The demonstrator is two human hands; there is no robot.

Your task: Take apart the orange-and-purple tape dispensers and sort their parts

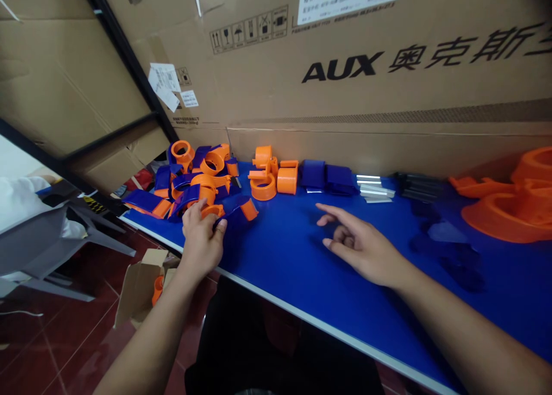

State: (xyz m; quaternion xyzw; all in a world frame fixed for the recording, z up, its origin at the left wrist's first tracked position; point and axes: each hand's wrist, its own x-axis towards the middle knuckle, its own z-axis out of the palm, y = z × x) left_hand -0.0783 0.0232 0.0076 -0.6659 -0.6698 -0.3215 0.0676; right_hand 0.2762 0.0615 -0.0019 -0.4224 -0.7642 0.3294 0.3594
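Note:
My left hand [202,240] is at the near side of a pile of orange and blue tape dispensers [209,182]. Its fingers are apart over one tape dispenser [248,209], beside that dispenser's orange ring; contact is partly hidden by the hand. My right hand [357,242] hovers above the blue tabletop [276,251] with nothing in it, index finger stretched out and the other fingers loosely bent. Between the hands and farther back stand orange tape dispenser bodies [264,185] without blue parts.
Along the back lie blue plastic pieces [326,176], silvery strips [374,188] and dark strips [418,185]. Large orange parts [513,202] sit at right. A big carton [345,102] walls the rear. Below left are an opened box [138,286] and a grey chair [47,234].

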